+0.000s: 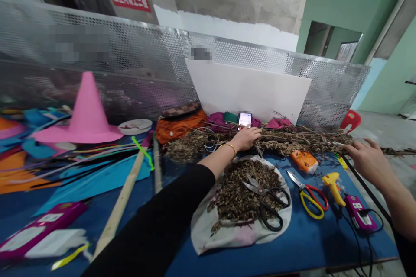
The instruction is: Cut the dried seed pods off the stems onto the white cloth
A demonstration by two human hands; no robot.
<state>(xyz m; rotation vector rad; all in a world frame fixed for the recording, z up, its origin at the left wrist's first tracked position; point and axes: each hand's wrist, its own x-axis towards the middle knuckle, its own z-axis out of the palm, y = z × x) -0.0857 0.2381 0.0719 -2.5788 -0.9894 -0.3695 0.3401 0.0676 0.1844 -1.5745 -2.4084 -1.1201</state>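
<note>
My left hand (248, 138), below a gold bangle, reaches over dried plant stems (292, 146) at the back of the table. Its fingers are partly stretched out, with a fingertip at or just in front of a lit phone (245, 120); whether it touches the screen I cannot tell. At the right end of the stems, my right hand (368, 160) has its fingertips closed on a thin stem. Between my arms lies a white cloth (208, 239) heaped with chopped dried plant bits (234, 194). Black-handled scissors (260, 191) rest open on the heap.
Right of the cloth lie red-and-yellow-handled scissors (307, 194), an orange packet (304, 162), a yellow glue gun (334, 187) and a purple power strip (359, 214) with cables. At left are a pink cone hat (87, 112), a wooden stick (121, 199) and another purple strip (42, 229).
</note>
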